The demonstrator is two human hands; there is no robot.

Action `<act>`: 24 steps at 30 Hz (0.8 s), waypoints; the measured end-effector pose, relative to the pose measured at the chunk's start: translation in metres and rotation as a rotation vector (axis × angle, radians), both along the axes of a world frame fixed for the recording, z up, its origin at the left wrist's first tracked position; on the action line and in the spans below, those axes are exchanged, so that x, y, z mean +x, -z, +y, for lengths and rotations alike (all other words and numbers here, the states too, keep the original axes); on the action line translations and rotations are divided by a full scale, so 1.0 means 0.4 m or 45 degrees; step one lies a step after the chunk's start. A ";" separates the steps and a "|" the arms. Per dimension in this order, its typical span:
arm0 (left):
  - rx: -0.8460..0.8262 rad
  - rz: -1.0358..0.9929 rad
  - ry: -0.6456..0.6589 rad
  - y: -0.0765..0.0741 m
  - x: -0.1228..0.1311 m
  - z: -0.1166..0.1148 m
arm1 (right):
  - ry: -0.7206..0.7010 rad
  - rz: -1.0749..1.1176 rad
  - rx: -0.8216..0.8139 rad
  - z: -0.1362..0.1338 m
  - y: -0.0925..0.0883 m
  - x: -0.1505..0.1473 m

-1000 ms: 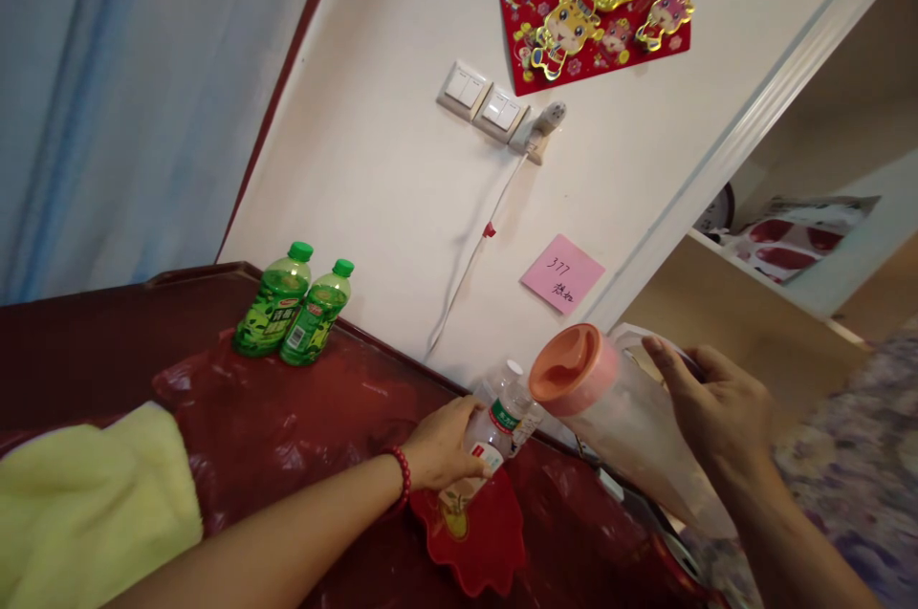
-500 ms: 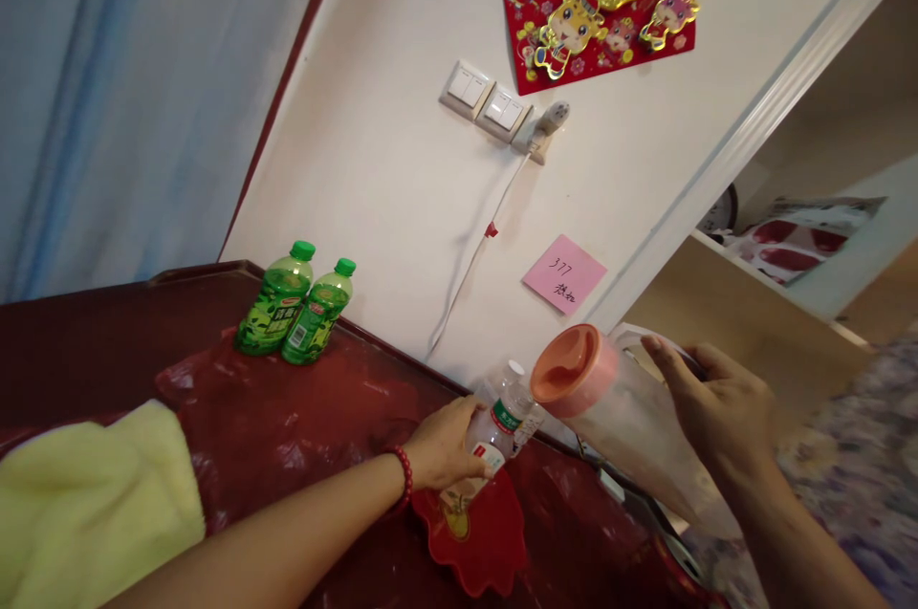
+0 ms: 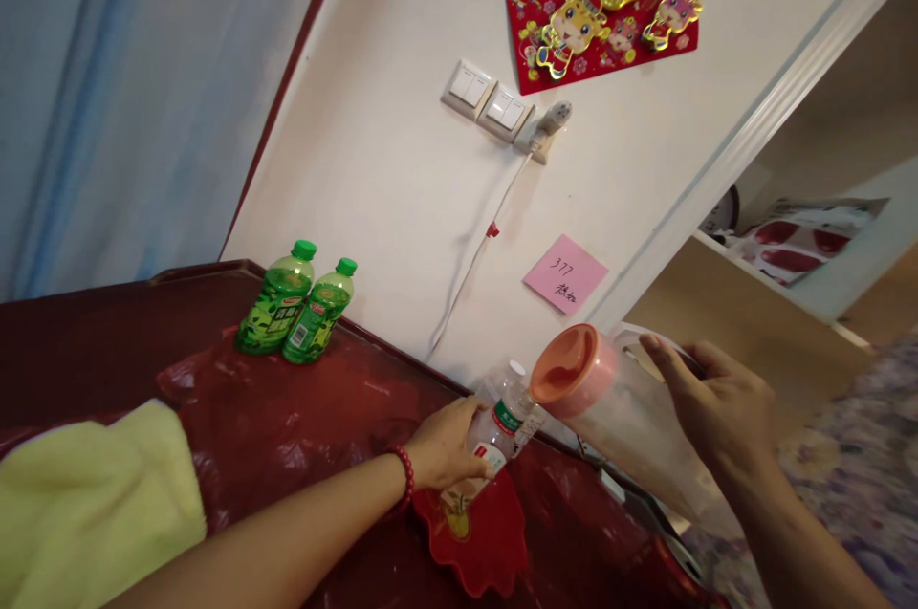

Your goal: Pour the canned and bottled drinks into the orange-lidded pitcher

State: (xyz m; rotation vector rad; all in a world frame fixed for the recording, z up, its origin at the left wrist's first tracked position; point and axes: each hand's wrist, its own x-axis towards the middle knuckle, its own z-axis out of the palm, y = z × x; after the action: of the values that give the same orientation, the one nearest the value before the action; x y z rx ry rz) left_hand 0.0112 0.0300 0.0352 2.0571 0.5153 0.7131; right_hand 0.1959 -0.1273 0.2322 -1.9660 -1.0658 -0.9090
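My left hand [image 3: 448, 448], with a red bead bracelet at the wrist, is wrapped round a clear plastic bottle [image 3: 494, 442] with a green and red band. The bottle stands over a red scalloped tray [image 3: 477, 537]. My right hand [image 3: 717, 408] grips the handle of a translucent pitcher [image 3: 638, 427] with an orange lid. The pitcher is tilted, its lid end pointing left and close to the bottle's mouth. Whether liquid flows between them I cannot tell. Behind the bottle is another clear bottle with a white cap [image 3: 514, 370].
Two green-capped drink bottles [image 3: 276, 303] stand at the back left of the dark red table [image 3: 287, 456]. A yellow towel [image 3: 100, 504] lies at the left. At lower right is a red can [image 3: 678, 561]. A white cord [image 3: 469, 265] hangs from the wall socket.
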 end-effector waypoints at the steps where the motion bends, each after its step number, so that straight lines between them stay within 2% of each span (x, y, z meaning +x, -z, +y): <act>1: -0.004 -0.002 0.002 0.000 0.000 0.000 | -0.003 -0.001 0.002 -0.001 0.000 0.000; 24: -0.007 -0.016 0.009 -0.003 -0.003 -0.002 | 0.012 0.004 -0.002 -0.004 -0.007 -0.013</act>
State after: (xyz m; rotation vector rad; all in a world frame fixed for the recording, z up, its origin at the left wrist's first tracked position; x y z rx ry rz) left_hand 0.0099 0.0292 0.0365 2.0471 0.5024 0.7195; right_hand 0.1908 -0.1287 0.2349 -1.9747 -1.0568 -0.9101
